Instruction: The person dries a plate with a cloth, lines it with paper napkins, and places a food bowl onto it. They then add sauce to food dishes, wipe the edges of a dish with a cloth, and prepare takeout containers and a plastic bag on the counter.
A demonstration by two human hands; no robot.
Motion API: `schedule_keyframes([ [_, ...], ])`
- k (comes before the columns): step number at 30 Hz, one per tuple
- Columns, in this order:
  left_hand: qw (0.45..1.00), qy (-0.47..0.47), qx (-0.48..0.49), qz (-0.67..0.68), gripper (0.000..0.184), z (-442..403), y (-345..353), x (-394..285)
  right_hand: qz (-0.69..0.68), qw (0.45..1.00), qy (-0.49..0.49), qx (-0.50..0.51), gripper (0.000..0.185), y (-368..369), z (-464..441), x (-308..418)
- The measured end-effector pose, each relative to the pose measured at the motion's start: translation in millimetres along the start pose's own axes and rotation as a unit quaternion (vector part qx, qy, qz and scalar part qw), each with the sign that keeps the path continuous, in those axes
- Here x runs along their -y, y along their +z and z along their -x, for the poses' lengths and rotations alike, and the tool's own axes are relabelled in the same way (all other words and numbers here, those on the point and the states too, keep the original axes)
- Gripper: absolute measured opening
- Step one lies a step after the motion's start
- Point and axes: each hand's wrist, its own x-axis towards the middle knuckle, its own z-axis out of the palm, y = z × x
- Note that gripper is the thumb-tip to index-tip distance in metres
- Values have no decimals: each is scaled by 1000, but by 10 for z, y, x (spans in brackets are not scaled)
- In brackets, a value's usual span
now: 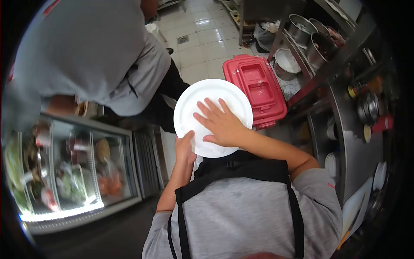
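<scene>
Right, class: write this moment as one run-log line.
left hand: holding plate by rim | right hand: spread on plate | red tub: partly behind plate

Rides on the head; single wide fisheye view, black around the edges. Looks forward and steeply down from above the person's own grey shirt (241, 211), very near. Centres roughly on left hand (185, 149), right hand (224, 127) and white plate (185, 108), all near. Reaches out to tiled floor (207, 56) on the far side. Takes in lit fridge (134, 168) at left, steel worktop (355, 146) at right. Bends straight lines toward the edges; shows the plate nearly face-on.
</scene>
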Motion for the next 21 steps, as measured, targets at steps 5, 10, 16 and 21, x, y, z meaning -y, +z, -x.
schedule_keyframes([
  [5,995,-27,51,-85,43,-878,68,-631,39,988,143,48,69,231,-586,-357],
  [10,983,-45,106,-144,46,-1733,343,-1155,36,918,393,-35,62,-59,-522,-739],
  [16,971,-20,179,-158,44,-2699,1076,-1351,-51,803,554,-212,45,-8,453,-993],
  [21,976,-50,173,-122,46,-3173,1172,-1407,-168,761,622,-76,43,55,193,-1309],
])
